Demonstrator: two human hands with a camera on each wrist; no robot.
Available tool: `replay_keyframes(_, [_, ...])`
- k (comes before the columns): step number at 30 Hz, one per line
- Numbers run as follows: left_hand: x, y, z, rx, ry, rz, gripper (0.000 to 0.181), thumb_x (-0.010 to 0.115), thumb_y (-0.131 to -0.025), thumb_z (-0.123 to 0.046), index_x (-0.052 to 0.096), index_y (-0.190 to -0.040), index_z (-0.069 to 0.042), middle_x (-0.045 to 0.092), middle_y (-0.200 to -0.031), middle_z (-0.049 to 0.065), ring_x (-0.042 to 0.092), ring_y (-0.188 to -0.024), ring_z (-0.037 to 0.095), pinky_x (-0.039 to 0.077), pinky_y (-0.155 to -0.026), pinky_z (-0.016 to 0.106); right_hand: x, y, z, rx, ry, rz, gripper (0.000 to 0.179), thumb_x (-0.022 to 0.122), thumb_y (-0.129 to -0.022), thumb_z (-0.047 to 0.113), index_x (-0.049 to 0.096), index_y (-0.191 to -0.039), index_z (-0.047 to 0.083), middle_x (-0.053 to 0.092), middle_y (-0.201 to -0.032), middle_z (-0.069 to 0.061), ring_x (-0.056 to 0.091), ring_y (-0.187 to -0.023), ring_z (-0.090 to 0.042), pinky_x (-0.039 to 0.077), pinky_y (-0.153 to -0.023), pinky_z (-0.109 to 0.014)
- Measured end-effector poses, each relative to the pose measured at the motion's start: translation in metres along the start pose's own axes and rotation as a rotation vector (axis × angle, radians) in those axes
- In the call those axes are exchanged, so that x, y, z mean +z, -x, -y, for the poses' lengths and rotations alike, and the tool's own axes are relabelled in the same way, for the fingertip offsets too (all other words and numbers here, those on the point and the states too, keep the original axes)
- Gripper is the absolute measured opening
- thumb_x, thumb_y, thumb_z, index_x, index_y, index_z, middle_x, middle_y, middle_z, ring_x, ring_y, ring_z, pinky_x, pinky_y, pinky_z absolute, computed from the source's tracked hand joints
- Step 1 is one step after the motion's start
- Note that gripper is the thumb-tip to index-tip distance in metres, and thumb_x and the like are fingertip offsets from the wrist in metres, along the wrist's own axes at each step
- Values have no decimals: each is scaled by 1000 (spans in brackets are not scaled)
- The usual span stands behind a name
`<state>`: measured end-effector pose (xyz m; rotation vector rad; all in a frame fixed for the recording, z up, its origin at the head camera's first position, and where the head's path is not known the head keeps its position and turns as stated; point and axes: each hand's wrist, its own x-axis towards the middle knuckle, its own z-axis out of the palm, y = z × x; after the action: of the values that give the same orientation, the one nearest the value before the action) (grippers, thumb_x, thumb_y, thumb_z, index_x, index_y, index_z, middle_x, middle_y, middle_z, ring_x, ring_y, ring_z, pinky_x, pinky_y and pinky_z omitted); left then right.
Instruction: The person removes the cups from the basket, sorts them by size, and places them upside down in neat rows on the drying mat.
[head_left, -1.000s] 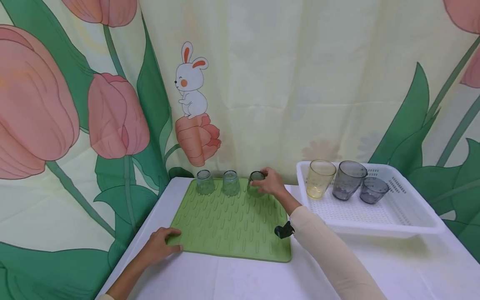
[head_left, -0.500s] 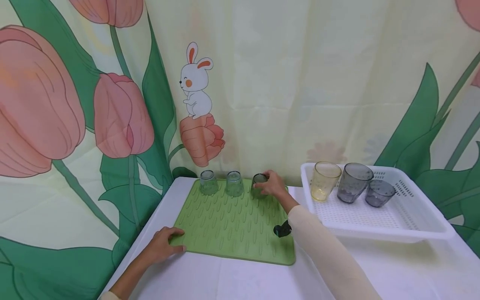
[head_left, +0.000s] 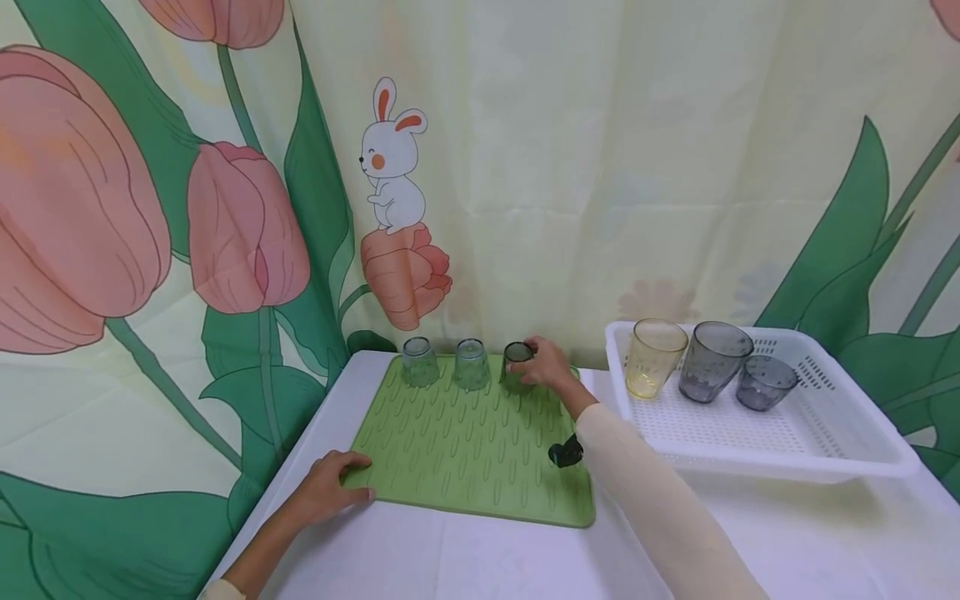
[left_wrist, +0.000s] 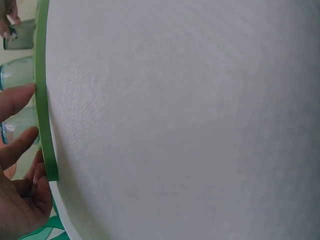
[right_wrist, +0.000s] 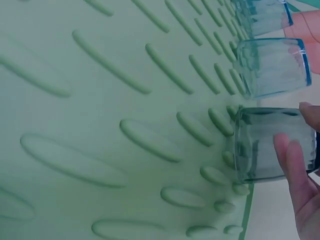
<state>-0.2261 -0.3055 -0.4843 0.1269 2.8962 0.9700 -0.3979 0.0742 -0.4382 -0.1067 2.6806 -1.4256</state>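
My right hand [head_left: 546,365] grips a dark grey glass [right_wrist: 257,145], thumb and fingers on its sides near the upturned base. That glass stands upside down at the back of a green ribbed mat [head_left: 472,450]. Left of it, two pale blue-green glasses [head_left: 420,367] also stand mouth-down in the same row. At the mat's near left corner rests my left hand [head_left: 326,486], its thumb at the front edge and its fingers at the left side. In the left wrist view, the fingertips [left_wrist: 30,90] touch the mat's edge.
To the right stands a white perforated basket [head_left: 892,462]. Inside it are a yellow glass [head_left: 654,358], a tall grey glass [head_left: 712,362] and a short grey glass [head_left: 765,383]. A white cloth [head_left: 420,554] covers the table, and a printed curtain [head_left: 540,167] hangs behind.
The head view has shifted slightly. My right hand stays on the dark grey glass at the back of the mat, and my left hand keeps to the mat's corner.
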Motion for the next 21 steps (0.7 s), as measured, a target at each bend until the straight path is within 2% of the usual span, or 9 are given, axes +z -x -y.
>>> replay_keyframes(5, [0,0,-1,-11,-3,-4,51,87,-76,-25,69,-121,-6,61,-114,10,55,-104,23,47,-87,39,-2,-4,-4,-11,3,44,73,75,-91,19,38,-152,2,43,-151,-24,74,-78,-20,59,-72,-28])
replay_keyframes(13, [4,-1,3,-20,-6,-9,51,87,-76,-24,69,-119,-6,62,-114,10,55,-102,23,47,-86,38,-2,-6,-11,-20,-55,84,70,73,-93,16,36,-151,1,41,-151,-26,74,-90,-31,60,-74,-30])
replay_keyframes(21, [4,-2,2,-5,-4,-13,49,87,-76,-23,70,-119,-6,62,-113,10,54,-101,22,46,-85,37,-4,-7,-12,-48,-23,68,69,72,-94,19,37,-150,1,42,-151,-25,75,-82,-24,59,-77,-31])
